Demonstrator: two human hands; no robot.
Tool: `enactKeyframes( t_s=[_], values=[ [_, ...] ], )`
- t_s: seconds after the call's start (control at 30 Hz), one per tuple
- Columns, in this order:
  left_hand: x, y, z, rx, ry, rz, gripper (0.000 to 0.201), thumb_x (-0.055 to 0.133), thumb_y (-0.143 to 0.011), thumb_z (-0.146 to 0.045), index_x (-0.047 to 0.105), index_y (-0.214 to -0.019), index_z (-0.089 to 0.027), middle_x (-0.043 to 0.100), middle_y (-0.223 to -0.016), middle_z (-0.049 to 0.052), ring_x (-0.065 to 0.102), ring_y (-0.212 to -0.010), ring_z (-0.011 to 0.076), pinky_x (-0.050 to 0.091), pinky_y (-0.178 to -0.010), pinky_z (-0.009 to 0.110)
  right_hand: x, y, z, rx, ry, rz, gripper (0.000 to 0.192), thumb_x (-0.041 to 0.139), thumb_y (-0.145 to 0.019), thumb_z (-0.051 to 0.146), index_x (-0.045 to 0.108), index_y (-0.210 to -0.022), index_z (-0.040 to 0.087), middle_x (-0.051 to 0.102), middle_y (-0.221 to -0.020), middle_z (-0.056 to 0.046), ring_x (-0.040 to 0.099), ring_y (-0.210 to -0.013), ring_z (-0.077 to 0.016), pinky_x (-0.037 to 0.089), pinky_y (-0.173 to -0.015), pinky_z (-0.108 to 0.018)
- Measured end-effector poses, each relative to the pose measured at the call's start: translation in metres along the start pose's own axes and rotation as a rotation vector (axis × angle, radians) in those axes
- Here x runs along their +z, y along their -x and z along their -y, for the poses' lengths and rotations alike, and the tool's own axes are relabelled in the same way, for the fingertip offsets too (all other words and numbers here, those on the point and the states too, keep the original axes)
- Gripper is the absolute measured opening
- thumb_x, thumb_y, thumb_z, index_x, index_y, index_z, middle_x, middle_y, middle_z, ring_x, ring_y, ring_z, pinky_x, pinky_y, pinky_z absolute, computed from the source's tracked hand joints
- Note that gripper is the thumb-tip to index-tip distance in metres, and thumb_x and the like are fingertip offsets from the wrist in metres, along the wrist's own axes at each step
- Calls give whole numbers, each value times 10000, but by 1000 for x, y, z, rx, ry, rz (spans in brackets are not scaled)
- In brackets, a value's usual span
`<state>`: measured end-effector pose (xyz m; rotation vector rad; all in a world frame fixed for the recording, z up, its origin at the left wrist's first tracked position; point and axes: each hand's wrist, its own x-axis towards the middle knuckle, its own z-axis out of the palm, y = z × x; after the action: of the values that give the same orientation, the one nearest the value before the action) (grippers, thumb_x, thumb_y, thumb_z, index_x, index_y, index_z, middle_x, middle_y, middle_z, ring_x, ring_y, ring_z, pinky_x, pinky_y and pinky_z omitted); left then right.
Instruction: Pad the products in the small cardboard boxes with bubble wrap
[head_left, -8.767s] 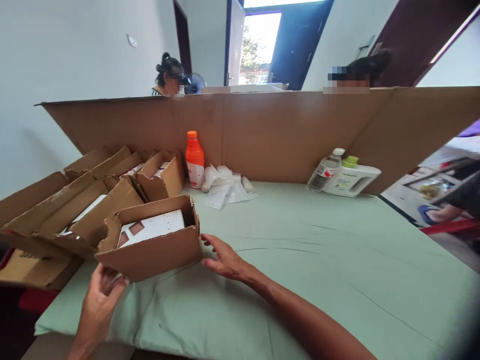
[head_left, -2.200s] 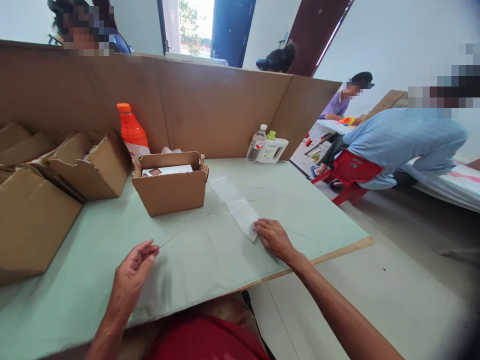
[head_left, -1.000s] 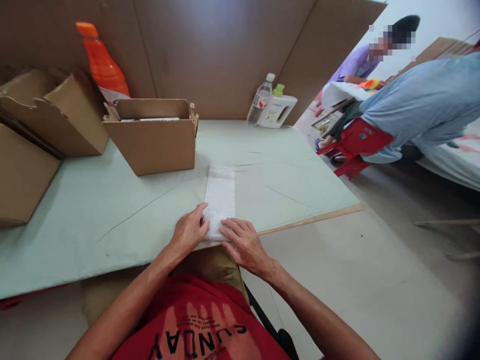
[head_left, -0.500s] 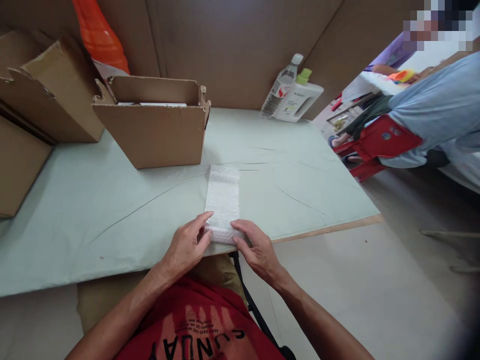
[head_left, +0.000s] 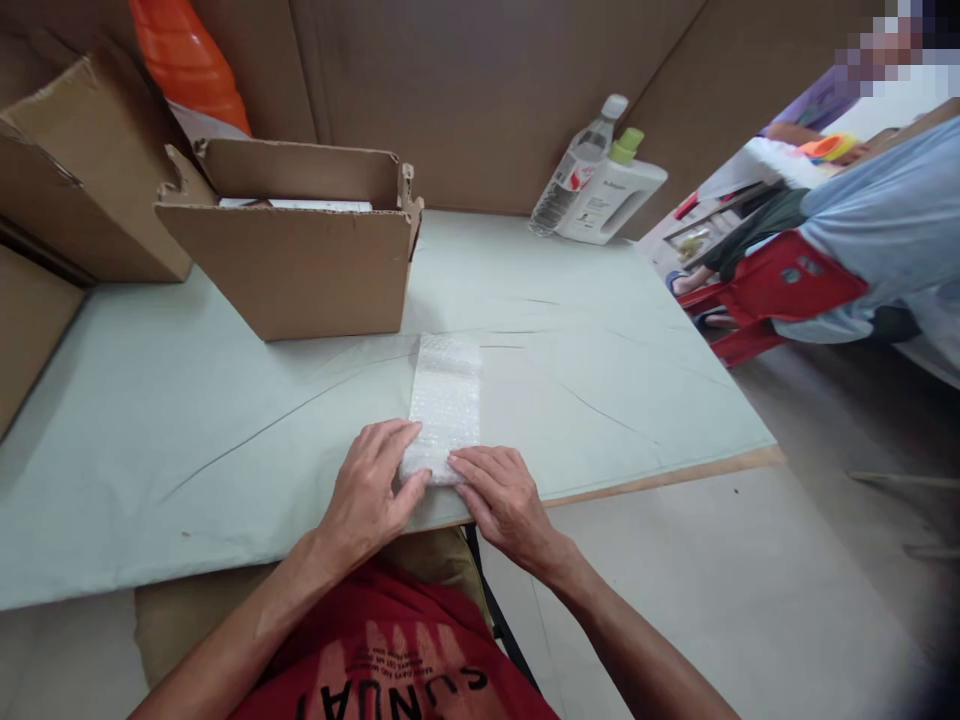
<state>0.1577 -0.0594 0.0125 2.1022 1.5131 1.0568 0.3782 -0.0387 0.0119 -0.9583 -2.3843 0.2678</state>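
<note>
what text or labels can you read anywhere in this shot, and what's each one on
"SUNDAY", seen upside down and cut off at the frame's bottom edge: on the person's red shirt.
Small dark print on the white jug with the green cap: too small to read.
Red and white label on the clear water bottle: blurred, unreadable.
White label on the orange bottle: no text visible.
Open cardboard box and bubble wrap strip: no print.

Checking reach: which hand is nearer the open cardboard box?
Left. The left hand lies below the open cardboard box, on the bubble wrap strip; the right hand sits farther right.
</note>
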Motion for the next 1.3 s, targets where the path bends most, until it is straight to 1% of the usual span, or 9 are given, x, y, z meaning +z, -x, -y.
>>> enactKeyframes(
  t_s=[0.1, 0.2, 0.37, 0.5, 0.63, 0.73, 0.87, 1.03, 1.3],
  values=[
    [-10, 7, -3, 70, 60, 72, 430, 565, -913, -171, 529, -1342, -173, 684, -1189, 107, 603, -1120, 236, 498, -977, 400, -5, -3, -2, 88, -167, 51, 275, 519, -1001, 184, 633, -1249, 220, 768, -1083, -82, 708, -964, -219, 542, -811, -383],
    [-13, 9, -3, -28, 88, 110, 425, 518, -921, -140, 527, -1344, -179, 718, -1038, 64, 653, -949, 197, 526, -851, 351, -9, -4, -1, 176, -275, 102, 253, 520, -1015, 237, 639, -1239, 237, 766, -1083, -64, 711, -966, -201, 566, -834, -361],
    [-3, -6, 4, -178, 3, 117, 424, 545, -905, -203, 559, -1326, -152, 729, -942, 56, 656, -779, 193, 534, -754, 353, -11, -3, -2, 123, -38, -87, 261, 594, -958, 231, 641, -1214, 214, 702, -1193, -130, 654, -1079, -265, 521, -887, -438],
    [6, -16, 8, -152, -106, 37, 382, 533, -919, -216, 574, -1294, -155, 705, -1058, 104, 656, -952, 243, 528, -857, 409, -9, -4, -4, 5, 72, 5, 272, 618, -934, 219, 636, -1204, 201, 681, -1248, -146, 622, -1142, -295, 494, -894, -455],
    [0, -9, 4, -1, -52, 5, 408, 579, -914, -222, 546, -1318, -170, 640, -1266, 147, 581, -1177, 282, 484, -998, 459, -7, -7, -7, 5, 37, 36, 262, 563, -958, 164, 646, -1204, 202, 725, -1191, -126, 655, -1083, -267, 490, -878, -440],
    [-10, 3, 1, 32, 60, 58, 467, 563, -899, -156, 506, -1361, -199, 671, -1211, 106, 599, -1131, 240, 493, -981, 417, -8, -8, -6, 102, -145, 53, 272, 547, -982, 201, 652, -1232, 225, 763, -1077, -81, 690, -961, -220, 517, -842, -392],
    [-15, 9, 1, -127, 102, 88, 451, 543, -905, -174, 530, -1355, -191, 706, -1038, 66, 649, -959, 200, 530, -870, 358, -10, -7, -3, 202, -268, 106, 263, 549, -998, 256, 644, -1242, 228, 763, -1050, -67, 695, -928, -204, 545, -832, -361],
    [-5, -6, 8, -221, -25, 31, 419, 537, -908, -246, 592, -1306, -131, 720, -949, 84, 655, -833, 213, 539, -799, 369, -11, -7, 1, 89, 14, -107, 272, 604, -963, 237, 616, -1232, 192, 686, -1213, -147, 633, -1085, -274, 498, -884, -433],
    [-4, -14, 11, -293, -76, -22, 368, 553, -914, -289, 608, -1255, -164, 685, -875, 46, 596, -740, 178, 522, -748, 342, 5, -22, -6, -41, 123, 114, 347, 591, -940, 193, 605, -1287, 186, 671, -1286, -162, 600, -1175, -320, 473, -925, -494]
  ],
)
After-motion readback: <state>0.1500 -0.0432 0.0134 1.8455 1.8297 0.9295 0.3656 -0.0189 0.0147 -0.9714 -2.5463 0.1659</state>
